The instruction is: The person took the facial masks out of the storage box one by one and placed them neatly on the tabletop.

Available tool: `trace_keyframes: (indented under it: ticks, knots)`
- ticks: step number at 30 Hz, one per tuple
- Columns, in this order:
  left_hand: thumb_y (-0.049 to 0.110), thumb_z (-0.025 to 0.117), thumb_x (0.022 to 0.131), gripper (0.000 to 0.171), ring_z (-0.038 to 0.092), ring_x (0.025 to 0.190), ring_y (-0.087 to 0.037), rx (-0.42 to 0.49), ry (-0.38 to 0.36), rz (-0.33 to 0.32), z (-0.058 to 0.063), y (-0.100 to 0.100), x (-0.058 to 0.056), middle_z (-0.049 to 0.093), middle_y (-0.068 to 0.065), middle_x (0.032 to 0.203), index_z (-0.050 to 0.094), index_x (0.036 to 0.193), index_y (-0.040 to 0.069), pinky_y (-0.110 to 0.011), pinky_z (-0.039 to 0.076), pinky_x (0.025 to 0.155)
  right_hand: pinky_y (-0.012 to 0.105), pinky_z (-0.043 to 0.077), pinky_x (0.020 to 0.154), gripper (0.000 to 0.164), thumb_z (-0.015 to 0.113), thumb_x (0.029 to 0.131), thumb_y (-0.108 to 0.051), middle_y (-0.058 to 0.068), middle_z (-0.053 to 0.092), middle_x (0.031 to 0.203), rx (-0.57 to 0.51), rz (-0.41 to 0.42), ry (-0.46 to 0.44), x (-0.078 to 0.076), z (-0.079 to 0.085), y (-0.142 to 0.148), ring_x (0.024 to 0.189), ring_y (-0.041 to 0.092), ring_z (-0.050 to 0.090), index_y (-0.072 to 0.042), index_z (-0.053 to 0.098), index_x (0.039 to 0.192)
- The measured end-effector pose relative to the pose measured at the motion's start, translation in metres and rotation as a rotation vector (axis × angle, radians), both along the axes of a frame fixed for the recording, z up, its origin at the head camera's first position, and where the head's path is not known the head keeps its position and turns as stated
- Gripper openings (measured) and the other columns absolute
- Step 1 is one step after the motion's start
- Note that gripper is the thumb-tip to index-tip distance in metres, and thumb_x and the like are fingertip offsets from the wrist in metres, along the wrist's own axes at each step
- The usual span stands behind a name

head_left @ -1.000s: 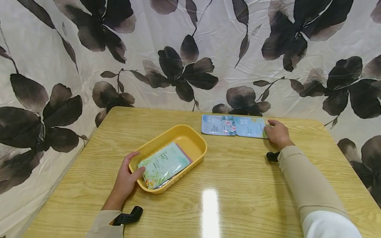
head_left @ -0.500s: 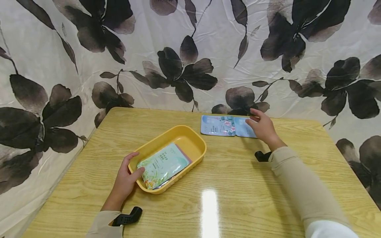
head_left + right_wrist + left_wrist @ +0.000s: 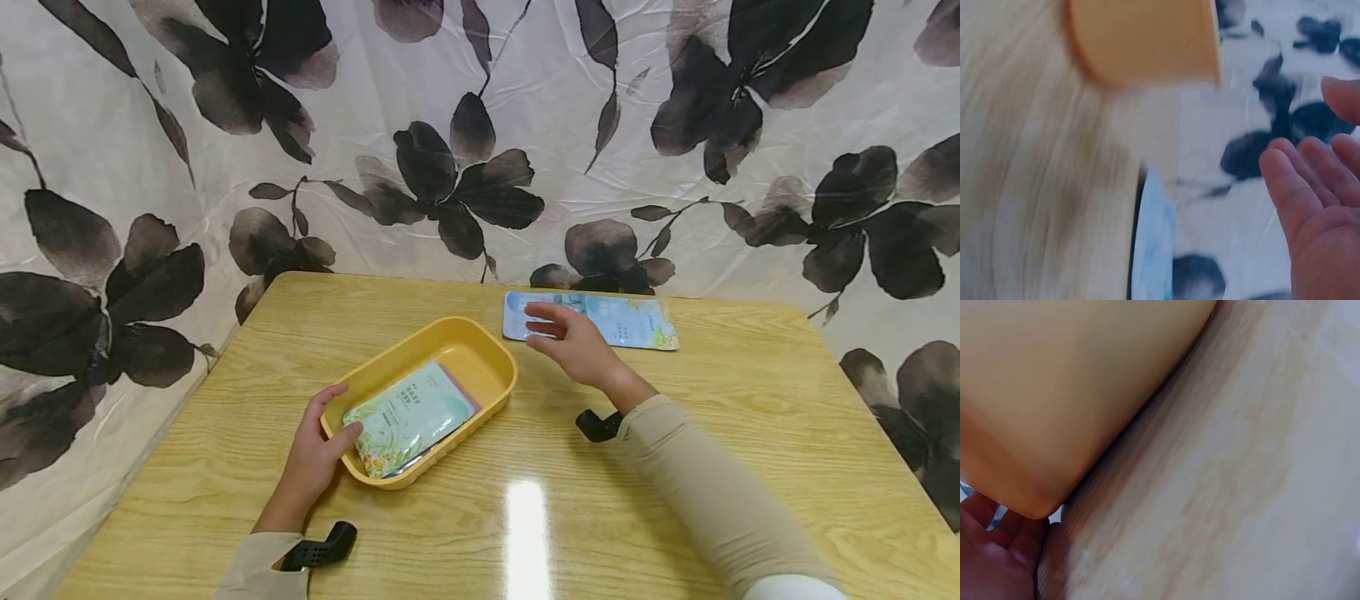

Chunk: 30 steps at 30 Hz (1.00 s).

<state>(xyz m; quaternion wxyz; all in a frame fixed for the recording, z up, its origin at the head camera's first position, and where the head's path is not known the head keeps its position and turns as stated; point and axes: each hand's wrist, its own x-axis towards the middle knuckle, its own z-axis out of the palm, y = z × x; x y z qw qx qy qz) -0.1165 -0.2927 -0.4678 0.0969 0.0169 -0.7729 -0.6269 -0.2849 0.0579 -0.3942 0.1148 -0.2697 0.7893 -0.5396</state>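
Observation:
On the table, a yellow plastic bin [image 3: 483, 362] sits at an angle, holding a pale green sheet mask packet [image 3: 412, 417] on top of a purplish one. My left hand [image 3: 313, 454] grips the bin's near left end, thumb over the rim and fingers outside; in the left wrist view they reach round its lower corner. My right hand [image 3: 577, 348] is held over the table with fingers spread and nothing in them. It partly covers a blue sheet mask packet [image 3: 516, 317] in the head view. A second blue packet [image 3: 633, 321] lies against that one's right side.
Both blue packets lie along the back edge of the wooden table [image 3: 637, 517]. Behind it hangs a white cloth [image 3: 570, 125] printed with dark flowers, which continues down the left side. Black wrist devices [image 3: 322, 546] sit at both cuffs.
From the far right blue packet, where its fingers touched the right end, my right hand has lifted and swept left over the other packet. Left hand and bin have stayed put.

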Motion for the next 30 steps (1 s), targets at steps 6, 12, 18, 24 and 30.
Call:
trace_keyframes:
  ticks: [6,12,18,24,30]
  knots:
    - [-0.004,0.055,0.096,0.057,0.046,0.123,-0.030,-0.006,-0.009,0.004,0.002,0.000,0.000,0.033,-0.028,0.148,0.031,0.148,-0.003,-0.011,0.044,0.089,0.036,0.050,0.096,0.053,0.067,0.097,-0.011,0.017,0.052,0.144,0.095,0.146,-0.005,0.016,0.004,-0.033,0.125,0.029,0.057,0.000,0.048,0.145]
    - [-0.004,0.055,0.097,0.056,0.051,0.118,-0.016,0.001,-0.003,-0.001,0.001,0.000,0.001,0.034,-0.030,0.146,0.030,0.148,-0.003,-0.012,0.046,0.088,0.033,0.050,0.097,0.054,0.069,0.096,-0.012,0.017,0.054,0.142,0.223,0.229,-0.015,0.022,0.001,-0.058,0.120,0.025,0.061,-0.001,0.049,0.145]
    - [-0.005,0.054,0.097,0.056,0.053,0.112,-0.012,0.005,0.014,-0.008,0.000,0.000,0.001,0.037,-0.032,0.142,0.030,0.147,-0.004,-0.014,0.048,0.086,0.032,0.050,0.097,0.053,0.068,0.096,-0.012,0.013,0.056,0.141,0.284,0.264,-0.008,0.025,-0.001,-0.073,0.116,0.022,0.063,-0.001,0.050,0.144]
    - [-0.005,0.053,0.098,0.055,0.055,0.110,-0.009,0.030,0.023,-0.020,-0.001,0.000,0.001,0.038,-0.033,0.140,0.029,0.147,-0.005,-0.015,0.049,0.085,0.028,0.053,0.090,0.056,0.070,0.095,-0.015,0.013,0.054,0.143,0.316,0.306,-0.054,0.027,-0.001,-0.084,0.117,0.021,0.063,-0.002,0.049,0.146]
    - [-0.006,0.053,0.097,0.055,0.056,0.108,-0.008,0.017,0.030,-0.020,-0.001,0.000,0.001,0.039,-0.033,0.139,0.029,0.147,-0.005,-0.016,0.050,0.083,0.029,0.050,0.095,0.056,0.071,0.095,-0.016,0.013,0.057,0.140,0.414,0.350,-0.023,0.026,-0.001,-0.093,0.119,0.022,0.061,-0.002,0.051,0.145]
